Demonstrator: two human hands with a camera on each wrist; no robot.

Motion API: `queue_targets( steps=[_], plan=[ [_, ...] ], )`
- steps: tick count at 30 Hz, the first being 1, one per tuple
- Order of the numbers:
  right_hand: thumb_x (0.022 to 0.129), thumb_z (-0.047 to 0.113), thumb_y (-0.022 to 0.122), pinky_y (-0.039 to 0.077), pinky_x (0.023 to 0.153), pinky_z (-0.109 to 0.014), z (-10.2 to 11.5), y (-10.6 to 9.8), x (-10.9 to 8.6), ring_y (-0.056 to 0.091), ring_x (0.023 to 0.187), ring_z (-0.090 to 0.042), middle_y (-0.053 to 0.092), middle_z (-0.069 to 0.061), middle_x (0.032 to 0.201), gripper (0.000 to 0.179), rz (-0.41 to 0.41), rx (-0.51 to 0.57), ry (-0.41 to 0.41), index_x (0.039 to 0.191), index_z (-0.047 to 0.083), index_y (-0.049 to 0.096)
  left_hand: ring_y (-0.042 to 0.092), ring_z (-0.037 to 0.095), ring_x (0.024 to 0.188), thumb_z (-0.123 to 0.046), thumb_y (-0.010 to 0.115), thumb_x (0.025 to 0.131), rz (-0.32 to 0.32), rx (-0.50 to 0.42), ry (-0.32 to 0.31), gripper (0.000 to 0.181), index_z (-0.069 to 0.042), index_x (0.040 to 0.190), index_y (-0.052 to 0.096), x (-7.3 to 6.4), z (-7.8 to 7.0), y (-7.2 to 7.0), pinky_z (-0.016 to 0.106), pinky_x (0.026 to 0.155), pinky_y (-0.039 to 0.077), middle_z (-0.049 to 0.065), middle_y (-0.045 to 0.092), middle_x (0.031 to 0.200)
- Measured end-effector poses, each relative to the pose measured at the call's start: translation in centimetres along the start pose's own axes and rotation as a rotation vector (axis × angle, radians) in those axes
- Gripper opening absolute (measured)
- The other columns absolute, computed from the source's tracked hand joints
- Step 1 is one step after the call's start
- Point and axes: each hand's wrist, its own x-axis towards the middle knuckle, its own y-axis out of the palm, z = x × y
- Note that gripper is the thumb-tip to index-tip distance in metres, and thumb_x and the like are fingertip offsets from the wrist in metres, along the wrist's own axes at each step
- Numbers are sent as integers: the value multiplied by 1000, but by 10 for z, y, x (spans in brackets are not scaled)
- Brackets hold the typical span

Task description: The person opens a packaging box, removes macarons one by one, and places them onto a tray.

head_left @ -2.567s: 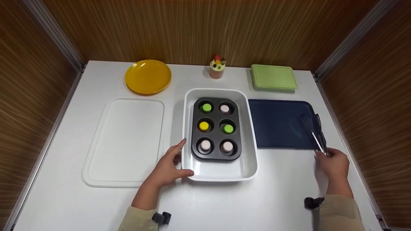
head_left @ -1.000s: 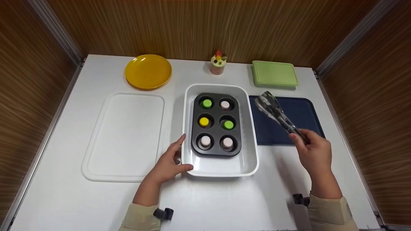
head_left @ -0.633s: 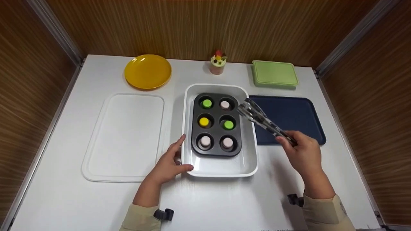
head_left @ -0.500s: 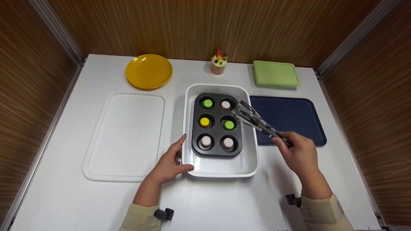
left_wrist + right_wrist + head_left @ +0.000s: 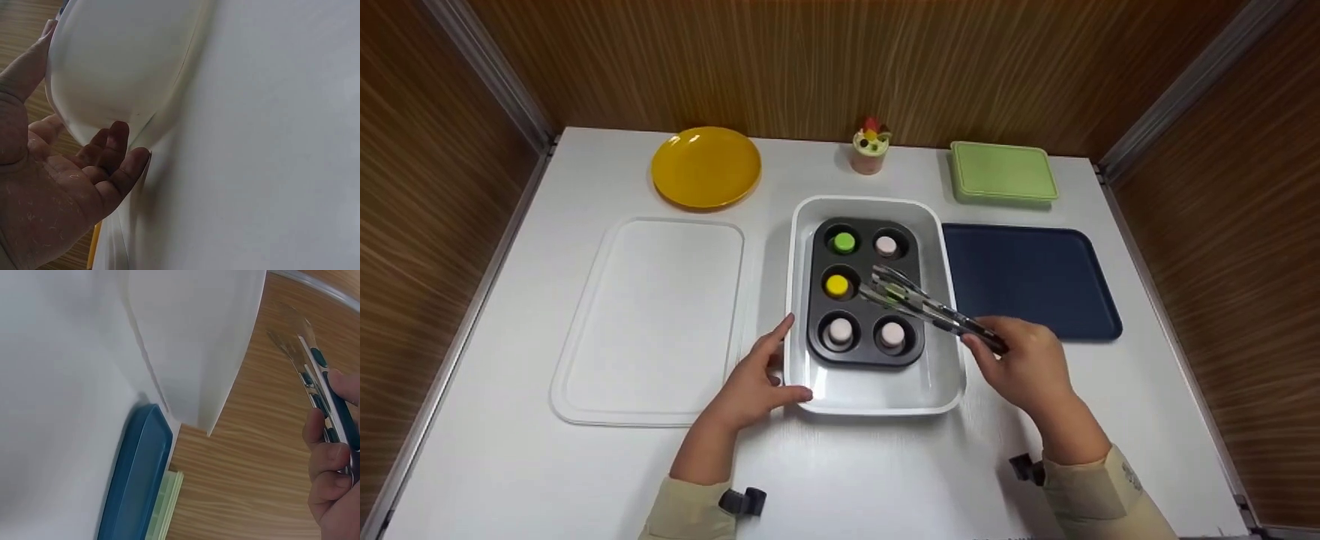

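My right hand (image 5: 1026, 366) holds a pair of tongs (image 5: 936, 311), gripped near the handle end. Their arms stand apart over the middle-right cup of a dark muffin tin (image 5: 864, 356), with a green round piece (image 5: 895, 291) partly visible between them; contact cannot be told. Other cups hold another green piece (image 5: 844, 241), a yellow piece (image 5: 836, 285) and several pale pink ones (image 5: 892, 334). The tin sits in a white deep tray (image 5: 877, 394). At its near left corner my left hand (image 5: 750, 386) spreads out, thumb at the rim (image 5: 49, 67) and fingers along the outer side.
A navy tray (image 5: 1035, 277) lies to the right, a white lid-like tray (image 5: 656, 322) to the left. Along the back stand a yellow plate (image 5: 706, 166), a dessert cup (image 5: 868, 154) and a green lidded box (image 5: 1005, 172). Wood-grain panels enclose the table.
My right hand has lifted the tongs from the navy tray's right edge and carried them left over the muffin tin. My left hand stays at the white tray's corner.
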Motion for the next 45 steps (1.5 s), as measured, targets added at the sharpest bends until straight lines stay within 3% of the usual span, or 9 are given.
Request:
queue_targets(
  steps=[9,15,24,38,45],
  plan=[
    [82,10,87,49,52,-41,10,10,2,61,60,-16,72,-4,76,20,85,6,5,97,2,79,60,28,111,-9,96,77,4,1,-2,116,-15,169,28,1,-1,0,30,84,49,16,50,150],
    [83,10,88,55,56,-43,17,16,3,72,68,-21,78,-8,85,19,165,-2,17,98,3,80,59,29,111,-9,96,77,5,7,-3,115,-15,169,28,0,-1,0,34,86,49,15,50,150],
    [84,13,88,58,59,-46,24,22,6,76,74,-23,79,-7,89,16,241,-13,28,97,6,81,60,32,113,-7,96,77,3,5,-2,115,-14,169,27,-1,-2,0,35,87,50,15,50,150],
    [85,17,87,53,54,-49,30,27,9,72,68,-29,78,-5,85,13,318,-68,34,93,9,80,60,31,111,-8,96,78,1,14,4,113,-14,169,29,-2,1,0,37,87,51,15,52,146],
    [86,18,86,51,51,-50,36,26,16,69,63,-29,75,-4,79,12,341,-100,24,91,9,79,58,32,114,-9,95,79,-7,6,-7,112,-16,169,30,-2,3,0,42,91,50,16,46,157]
  ],
)
